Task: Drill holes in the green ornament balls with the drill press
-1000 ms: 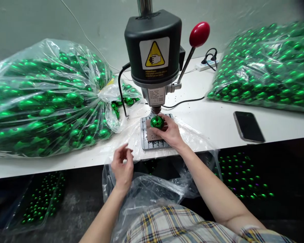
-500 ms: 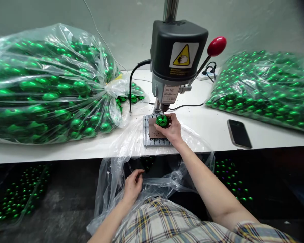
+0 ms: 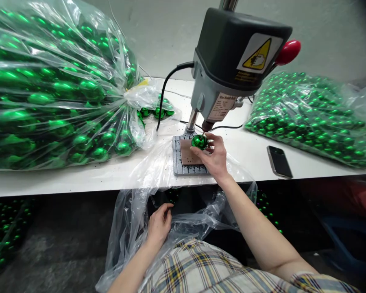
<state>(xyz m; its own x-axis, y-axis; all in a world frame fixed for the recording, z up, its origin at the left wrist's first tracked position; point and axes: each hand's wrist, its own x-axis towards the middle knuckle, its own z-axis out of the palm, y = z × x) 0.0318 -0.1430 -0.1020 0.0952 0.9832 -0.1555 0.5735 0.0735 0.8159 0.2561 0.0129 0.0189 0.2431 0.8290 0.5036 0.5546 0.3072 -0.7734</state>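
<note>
My right hand [image 3: 215,158] grips a shiny green bauble [image 3: 199,142] between thumb and fingers. It holds the bauble just above the brown pad [image 3: 187,154] on the drill press base [image 3: 177,165]. The drill's chuck [image 3: 206,126] points down at the bauble's top, with the thin bit at or very near it; I cannot tell whether they touch. Below the table edge, my left hand [image 3: 159,223] hangs loosely curled, thumb apart from the fingers, with nothing visible in it. Beside it a clear plastic bag [image 3: 131,228] drapes from the table over my lap.
A large tied bag of green baubles [image 3: 57,97] stands on the left, another bag [image 3: 305,118] on the right. A phone [image 3: 279,161] lies on the white table [image 3: 88,181]. The drill press [image 3: 238,53] has a red-knobbed lever [image 3: 288,52]. Dark shavings dot the base.
My view has shifted, so the drill press appears larger, tilted and farther right. My right hand still holds the bauble, now slightly right in view. My left hand has barely moved.
</note>
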